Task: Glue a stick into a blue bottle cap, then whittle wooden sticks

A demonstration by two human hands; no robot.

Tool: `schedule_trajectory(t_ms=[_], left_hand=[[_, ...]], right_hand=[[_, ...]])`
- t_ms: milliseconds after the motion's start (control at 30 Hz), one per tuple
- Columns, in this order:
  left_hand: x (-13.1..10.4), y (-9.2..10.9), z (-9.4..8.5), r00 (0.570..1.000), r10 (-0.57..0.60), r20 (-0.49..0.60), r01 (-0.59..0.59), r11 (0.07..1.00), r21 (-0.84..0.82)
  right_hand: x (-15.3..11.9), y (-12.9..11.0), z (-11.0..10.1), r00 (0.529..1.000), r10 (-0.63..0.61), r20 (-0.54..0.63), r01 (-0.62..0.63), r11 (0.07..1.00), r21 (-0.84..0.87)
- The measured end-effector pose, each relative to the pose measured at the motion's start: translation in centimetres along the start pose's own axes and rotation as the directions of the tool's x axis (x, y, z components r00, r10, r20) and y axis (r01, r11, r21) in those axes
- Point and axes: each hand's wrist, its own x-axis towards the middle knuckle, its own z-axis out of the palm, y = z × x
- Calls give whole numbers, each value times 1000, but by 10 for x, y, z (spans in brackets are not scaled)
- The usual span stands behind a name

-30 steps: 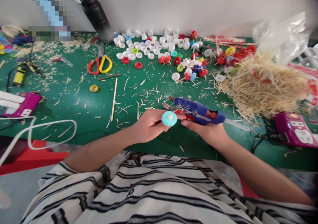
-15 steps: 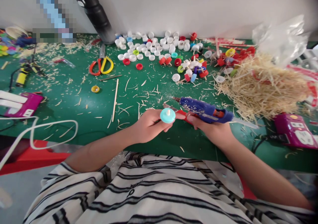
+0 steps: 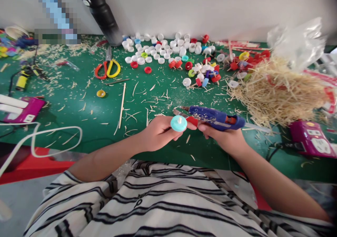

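My left hand [image 3: 157,133] is closed, pinching a turquoise bottle cap [image 3: 179,124] with a short pale stick end poking up through its middle. The cap's underside is hidden by my fingers. My right hand [image 3: 228,137] is wrapped round the blue glue gun [image 3: 213,117], whose handle is mostly out of sight. Its nozzle points left, above and just beyond the cap, and a clear glue stick [image 3: 256,127] sticks out behind. Partly hidden between the hands and below the gun is a red-handled knife [image 3: 192,120] with its blade to the left.
Many loose bottle caps [image 3: 165,51] lie at the back, with capped sticks [image 3: 204,72] beside them. Scissors [image 3: 107,68], a black bottle [image 3: 104,16] and a yellow cap [image 3: 100,93] are left. Wood shavings [image 3: 284,93] heap at right near a purple box [image 3: 312,137]. A white cable [image 3: 56,156] loops at left.
The glue gun has shifted slightly left and its nozzle has dipped towards the cap. More of a wood chip shows between my hands. My left hand and the cap have barely moved.
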Motion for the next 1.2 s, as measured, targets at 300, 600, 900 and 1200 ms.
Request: schedule_trajectory(t_ms=[300, 600, 900, 1200], left_hand=[[0, -1, 3, 988, -92, 127, 76, 989, 125], [7, 0, 10, 982, -121, 145, 91, 976, 195], [7, 0, 11, 983, -118, 140, 87, 974, 211], [7, -1, 10, 988, -102, 120, 74, 972, 223]], right_hand=[[1, 0, 1, 999, -33, -15, 34, 993, 115], [-4, 0, 12, 990, -43, 137, 28, 993, 116], [-4, -5, 13, 989, -46, 144, 30, 993, 111], [-7, 1, 12, 987, -34, 157, 11, 989, 145]])
